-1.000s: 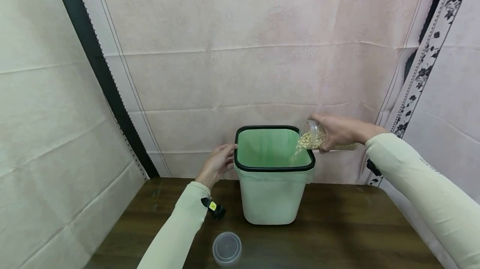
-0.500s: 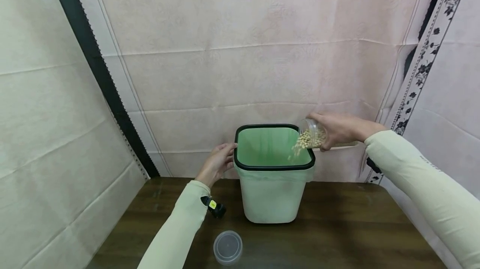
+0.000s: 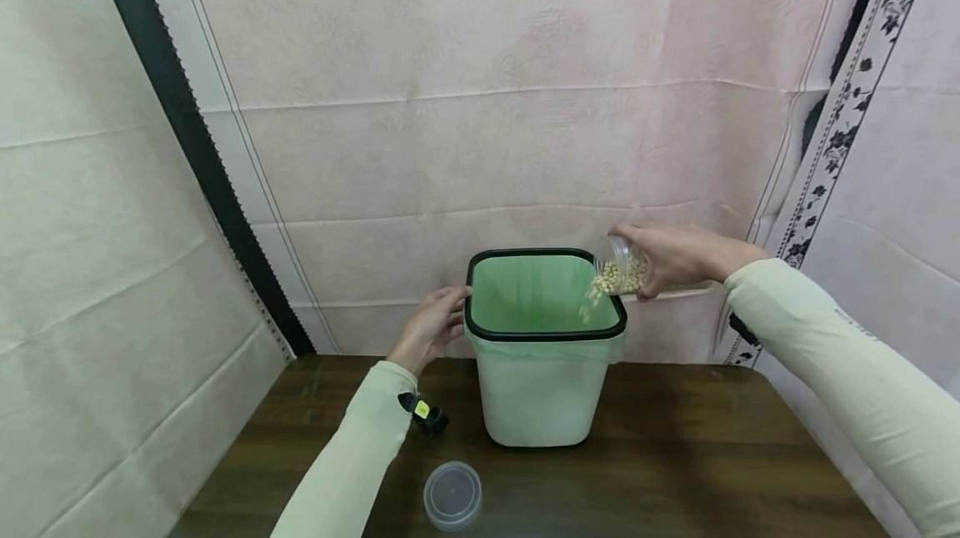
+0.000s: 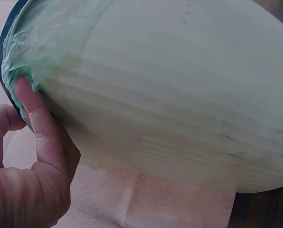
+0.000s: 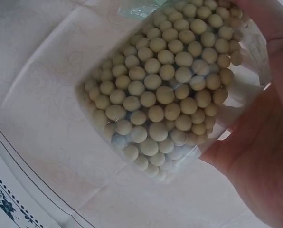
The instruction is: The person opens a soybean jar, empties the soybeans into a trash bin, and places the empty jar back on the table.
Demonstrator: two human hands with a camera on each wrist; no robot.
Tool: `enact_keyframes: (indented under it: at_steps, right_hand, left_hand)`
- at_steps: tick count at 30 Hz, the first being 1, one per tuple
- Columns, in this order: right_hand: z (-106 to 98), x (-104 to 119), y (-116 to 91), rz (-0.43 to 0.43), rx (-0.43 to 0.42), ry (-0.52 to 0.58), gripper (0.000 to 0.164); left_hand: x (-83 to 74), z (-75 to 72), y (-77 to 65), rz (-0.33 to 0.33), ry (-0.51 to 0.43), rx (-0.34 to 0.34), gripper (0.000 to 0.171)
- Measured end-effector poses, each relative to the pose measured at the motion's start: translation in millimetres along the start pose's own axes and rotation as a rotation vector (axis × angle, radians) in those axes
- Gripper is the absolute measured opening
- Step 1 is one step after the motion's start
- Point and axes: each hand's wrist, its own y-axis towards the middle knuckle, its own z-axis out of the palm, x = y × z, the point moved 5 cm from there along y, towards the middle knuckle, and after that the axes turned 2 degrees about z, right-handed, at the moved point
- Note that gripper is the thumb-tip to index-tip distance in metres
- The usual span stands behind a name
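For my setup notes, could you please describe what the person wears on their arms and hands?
The left hand and right hand are bare. Pale green sleeves reach both wrists; the right has small, unreadable dark lettering. A black device with a yellow label sits at the left wrist, another black piece by the right.

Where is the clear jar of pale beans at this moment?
In the head view, the clear jar is tipped sideways in the right hand, at the right side of the black rim of the green bin.
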Motion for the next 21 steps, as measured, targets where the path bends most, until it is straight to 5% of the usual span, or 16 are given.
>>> enact_keyframes:
  at_steps: [21]
  right_hand:
    - [-1.5, 0.3, 0.1, 0.013, -0.027, -0.049, 0.107]
  left_hand:
    - [0.2, 1.0, -0.8, 0.001, -0.006, -0.009, 0.025]
